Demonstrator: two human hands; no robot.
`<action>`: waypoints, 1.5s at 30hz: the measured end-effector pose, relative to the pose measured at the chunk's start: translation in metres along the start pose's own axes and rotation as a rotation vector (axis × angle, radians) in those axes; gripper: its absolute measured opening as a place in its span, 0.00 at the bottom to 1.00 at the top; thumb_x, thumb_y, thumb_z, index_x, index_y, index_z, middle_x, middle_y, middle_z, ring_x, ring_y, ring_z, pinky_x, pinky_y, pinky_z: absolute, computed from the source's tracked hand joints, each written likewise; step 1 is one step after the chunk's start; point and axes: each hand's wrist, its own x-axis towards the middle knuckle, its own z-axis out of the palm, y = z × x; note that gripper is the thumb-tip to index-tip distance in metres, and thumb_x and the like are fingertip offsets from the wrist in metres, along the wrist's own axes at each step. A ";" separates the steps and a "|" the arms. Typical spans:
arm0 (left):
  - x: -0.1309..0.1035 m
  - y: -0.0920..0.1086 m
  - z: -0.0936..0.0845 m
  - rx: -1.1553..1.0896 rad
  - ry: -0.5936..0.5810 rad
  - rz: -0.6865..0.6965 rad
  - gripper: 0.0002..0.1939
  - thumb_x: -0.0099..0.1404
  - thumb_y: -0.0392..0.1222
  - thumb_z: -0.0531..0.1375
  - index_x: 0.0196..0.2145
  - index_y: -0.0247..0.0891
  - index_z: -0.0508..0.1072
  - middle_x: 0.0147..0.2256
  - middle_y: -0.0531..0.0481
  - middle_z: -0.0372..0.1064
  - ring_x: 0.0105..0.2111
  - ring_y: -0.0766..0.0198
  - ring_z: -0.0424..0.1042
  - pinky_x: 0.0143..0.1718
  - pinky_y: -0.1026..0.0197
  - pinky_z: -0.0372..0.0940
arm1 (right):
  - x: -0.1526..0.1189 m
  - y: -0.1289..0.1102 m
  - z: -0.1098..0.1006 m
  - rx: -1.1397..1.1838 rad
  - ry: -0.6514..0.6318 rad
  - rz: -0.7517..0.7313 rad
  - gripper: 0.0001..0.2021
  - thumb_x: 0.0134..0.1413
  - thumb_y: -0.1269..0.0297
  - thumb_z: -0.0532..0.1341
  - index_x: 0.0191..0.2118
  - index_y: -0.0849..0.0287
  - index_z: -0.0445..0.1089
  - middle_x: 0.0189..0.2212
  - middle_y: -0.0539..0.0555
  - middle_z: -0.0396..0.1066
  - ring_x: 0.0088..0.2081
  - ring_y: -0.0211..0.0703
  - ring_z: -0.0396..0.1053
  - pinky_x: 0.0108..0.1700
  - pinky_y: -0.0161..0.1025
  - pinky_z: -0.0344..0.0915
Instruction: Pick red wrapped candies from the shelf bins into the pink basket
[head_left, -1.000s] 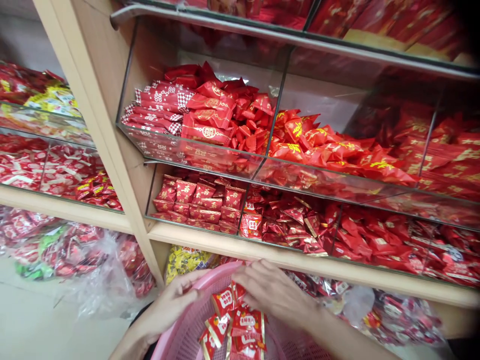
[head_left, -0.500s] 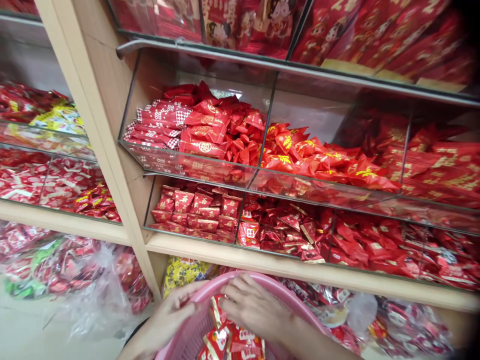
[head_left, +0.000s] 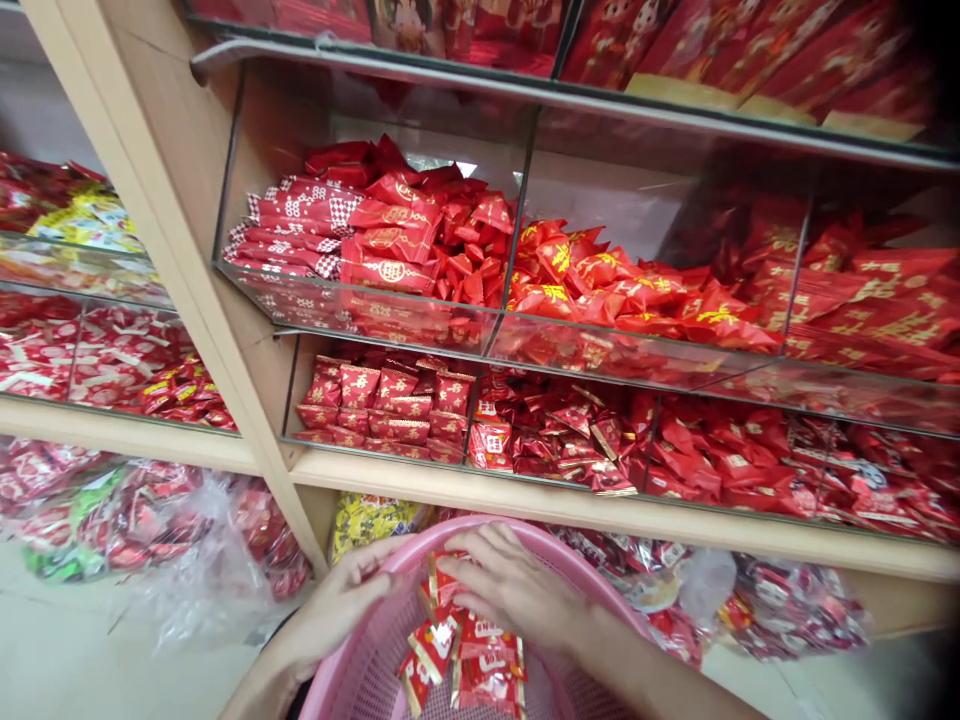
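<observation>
Below the wooden shelf edge (head_left: 600,513), a pink basket (head_left: 349,653) with perforated walls is in front of the person. Inside it lie red gold-edged packets (head_left: 487,662), loosely heaped, some overlapping. The right hand (head_left: 517,592) reaches over the far rim side of the heap, palm down, its fingers bent and slightly spread across the topmost packets. The left hand (head_left: 341,603) is at the basket's left rim, fingers half curled and the thumb parted from them, pointing toward the packets. The undersides of both hands are hidden, so I cannot tell whether the fingers of either one actually grip anything. Just beyond the left hand, yellow packets (head_left: 375,522) show under the shelf. To the left, a clear plastic bag (head_left: 214,550) lies on the pale floor (head_left: 75,640), and more bagged sweets (head_left: 802,605) lie to the right of the basket. Above, small dark-red packs (head_left: 367,400) stand in rows in a glass-fronted compartment, under checkered wrappers (head_left: 300,215) on the next tier.
</observation>
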 end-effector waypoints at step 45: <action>0.000 -0.004 -0.003 0.021 0.045 -0.019 0.21 0.56 0.35 0.55 0.48 0.45 0.71 0.50 0.53 0.67 0.52 0.55 0.61 0.54 0.56 0.53 | 0.056 0.067 -0.082 -0.393 0.229 0.558 0.09 0.56 0.63 0.54 0.36 0.58 0.70 0.36 0.57 0.67 0.39 0.50 0.59 0.36 0.43 0.50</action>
